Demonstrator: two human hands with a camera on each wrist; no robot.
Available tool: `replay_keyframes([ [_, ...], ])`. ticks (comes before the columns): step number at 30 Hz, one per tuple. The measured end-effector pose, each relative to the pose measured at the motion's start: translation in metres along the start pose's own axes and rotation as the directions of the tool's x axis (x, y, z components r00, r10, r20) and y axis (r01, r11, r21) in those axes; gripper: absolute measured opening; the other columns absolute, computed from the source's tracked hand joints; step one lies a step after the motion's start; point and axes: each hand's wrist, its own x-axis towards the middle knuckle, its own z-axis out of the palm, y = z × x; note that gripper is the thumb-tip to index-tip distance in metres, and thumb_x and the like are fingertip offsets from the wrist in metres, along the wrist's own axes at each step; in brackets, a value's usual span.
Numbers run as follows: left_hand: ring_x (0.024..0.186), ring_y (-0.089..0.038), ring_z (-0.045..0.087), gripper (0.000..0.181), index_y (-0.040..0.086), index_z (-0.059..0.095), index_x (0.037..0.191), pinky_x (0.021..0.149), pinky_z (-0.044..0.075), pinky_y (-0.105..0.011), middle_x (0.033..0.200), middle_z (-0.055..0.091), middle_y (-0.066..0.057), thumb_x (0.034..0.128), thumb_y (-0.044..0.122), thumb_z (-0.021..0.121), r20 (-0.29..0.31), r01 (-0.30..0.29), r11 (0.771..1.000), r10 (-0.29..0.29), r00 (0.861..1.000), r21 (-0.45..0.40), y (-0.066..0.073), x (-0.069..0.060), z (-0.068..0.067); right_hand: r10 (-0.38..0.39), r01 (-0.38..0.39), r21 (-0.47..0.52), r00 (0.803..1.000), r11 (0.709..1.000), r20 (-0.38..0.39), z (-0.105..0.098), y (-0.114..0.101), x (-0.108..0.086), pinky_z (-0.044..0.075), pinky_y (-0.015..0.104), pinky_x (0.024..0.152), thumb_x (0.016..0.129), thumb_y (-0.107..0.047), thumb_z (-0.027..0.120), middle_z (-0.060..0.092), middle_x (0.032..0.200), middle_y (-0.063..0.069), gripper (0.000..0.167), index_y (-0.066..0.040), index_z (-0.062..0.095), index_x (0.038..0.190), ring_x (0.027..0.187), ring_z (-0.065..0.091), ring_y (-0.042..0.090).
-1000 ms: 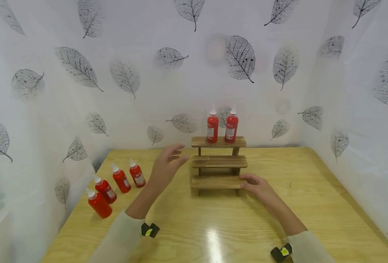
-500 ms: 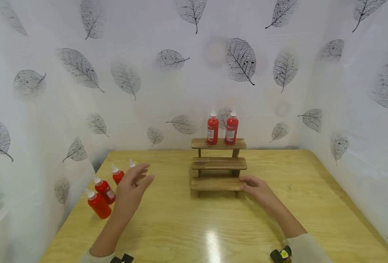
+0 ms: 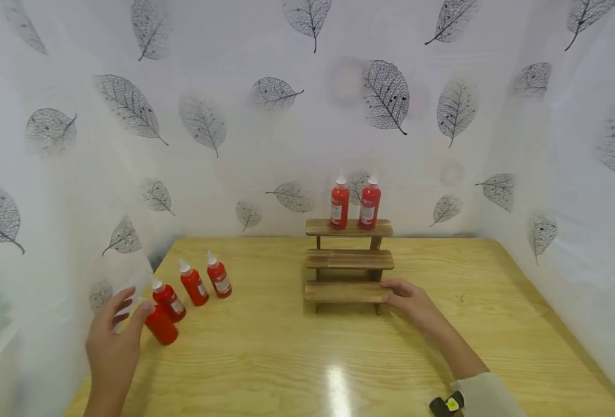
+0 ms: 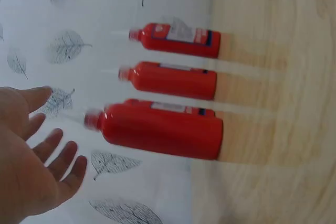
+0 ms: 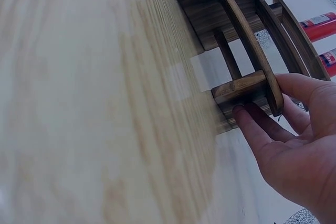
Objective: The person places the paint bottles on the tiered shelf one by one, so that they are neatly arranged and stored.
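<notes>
Right hand (image 3: 414, 304) on the wooden stand (image 3: 348, 259), left hand (image 3: 113, 341) released

With right fingers I pinch the end of its lowest step (image 3: 339, 291). My left fingers are loosely bent, near the top of the nearest red bottle (image 3: 163, 327). Three more bottles (image 3: 195, 288) stand beside it on the table (image 3: 271, 359), and two bottles (image 3: 340, 208) are on the top step (image 3: 319, 228).

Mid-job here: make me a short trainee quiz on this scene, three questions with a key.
1. How many red nozzle bottles stand on the top tier of the wooden stand?
2. True or false: the right hand grips the stand's middle tier.
3. The left hand is nearest: (A) the stand; (B) the table bottle closest to the person; (C) the top-tier bottles.

Key: 1. Two. 2. False; it grips the bottom tier. 3. B.
</notes>
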Motion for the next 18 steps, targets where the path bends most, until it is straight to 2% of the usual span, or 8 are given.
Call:
replay_keyframes([
  [3, 0.121, -0.017, 0.051, 0.054, 0.019, 0.054, 0.146, 0.091, 0.042, -0.016, 0.145, 0.056, -0.007, 0.0965, 0.037, 0.068, 0.062, 0.099, 0.995, -0.1, 0.993, 0.024, -0.013, 0.006, -0.004, 0.003, -0.003, 0.0, 1.0, 1.0, 0.001, -0.001, -0.001, 0.002, 0.03, 0.056, 0.12, 0.095, -0.032, 0.071, 0.042, 0.156, 0.019, 0.053, -0.007, 0.056, 0.139, 0.148, 0.032, 0.04],
  [5, 0.125, -0.023, 0.05, 0.06, 0.017, 0.049, 0.149, 0.095, 0.045, -0.022, 0.149, 0.051, -0.01, 0.0973, 0.042, 0.065, 0.135, 0.153, 0.987, -0.159, 0.978, 0.052, -0.021, 0.01, -0.006, -0.001, 0.001, -0.001, 1.0, 1.0, 0.0, -0.001, -0.001, 0.003, 0.03, 0.056, 0.12, 0.094, -0.032, 0.071, 0.043, 0.156, 0.02, 0.053, -0.007, 0.057, 0.139, 0.148, 0.032, 0.04],
  [8, 0.132, -0.034, 0.046, 0.066, 0.015, 0.041, 0.154, 0.107, 0.046, -0.042, 0.155, 0.044, -0.014, 0.0992, 0.045, 0.06, 0.239, 0.197, 0.977, -0.211, 0.948, 0.081, -0.029, 0.015, -0.007, -0.008, 0.008, -0.017, 1.0, 1.0, 0.005, -0.001, -0.001, 0.004, 0.028, 0.057, 0.12, 0.095, -0.033, 0.07, 0.043, 0.156, 0.021, 0.055, -0.006, 0.056, 0.14, 0.148, 0.032, 0.041],
  [11, 0.137, -0.041, 0.041, 0.068, 0.013, 0.035, 0.157, 0.111, 0.039, -0.062, 0.158, 0.038, -0.018, 0.1007, 0.046, 0.057, 0.3, 0.227, 0.969, -0.245, 0.922, 0.095, -0.032, 0.018, -0.007, -0.004, 0.004, -0.022, 1.0, 1.0, 0.007, 0.0, 0.001, 0.002, 0.028, 0.057, 0.121, 0.095, -0.035, 0.07, 0.042, 0.156, 0.019, 0.055, -0.007, 0.056, 0.14, 0.149, 0.03, 0.042],
  [13, 0.138, -0.044, 0.04, 0.067, 0.011, 0.035, 0.157, 0.11, 0.039, -0.063, 0.158, 0.037, -0.02, 0.1015, 0.043, 0.057, 0.322, 0.227, 0.969, -0.247, 0.914, 0.101, -0.034, 0.019, -0.007, 0.005, -0.005, -0.018, 1.0, 1.0, 0.009, 0.0, 0.002, 0.001, 0.028, 0.057, 0.121, 0.095, -0.036, 0.07, 0.041, 0.157, 0.018, 0.055, -0.007, 0.056, 0.14, 0.149, 0.03, 0.041],
  [15, 0.138, -0.045, 0.041, 0.065, 0.008, 0.036, 0.156, 0.109, 0.041, -0.061, 0.157, 0.037, -0.022, 0.1021, 0.039, 0.058, 0.337, 0.208, 0.972, -0.233, 0.912, 0.108, -0.036, 0.019, -0.006, 0.011, -0.011, -0.016, 1.0, 1.0, 0.011, -0.001, 0.002, 0.0, 0.028, 0.058, 0.12, 0.095, -0.037, 0.07, 0.041, 0.157, 0.017, 0.056, -0.008, 0.055, 0.141, 0.149, 0.029, 0.041],
  [17, 0.135, -0.045, 0.043, 0.063, 0.006, 0.038, 0.154, 0.105, 0.05, -0.047, 0.156, 0.039, -0.023, 0.1022, 0.036, 0.058, 0.345, 0.184, 0.975, -0.215, 0.914, 0.121, -0.039, 0.017, -0.007, 0.016, -0.016, -0.016, 1.0, 1.0, 0.015, -0.002, 0.002, 0.001, 0.029, 0.058, 0.12, 0.094, -0.037, 0.07, 0.041, 0.158, 0.017, 0.057, -0.008, 0.055, 0.141, 0.149, 0.029, 0.041],
  [18, 0.134, -0.045, 0.044, 0.062, 0.004, 0.039, 0.153, 0.103, 0.051, -0.046, 0.155, 0.04, -0.023, 0.1023, 0.035, 0.058, 0.347, 0.176, 0.976, -0.209, 0.914, 0.124, -0.04, 0.016, -0.007, 0.019, -0.018, -0.017, 1.0, 1.0, 0.016, -0.002, 0.001, 0.002, 0.029, 0.058, 0.12, 0.094, -0.037, 0.07, 0.041, 0.157, 0.016, 0.057, -0.009, 0.055, 0.141, 0.149, 0.029, 0.04],
])
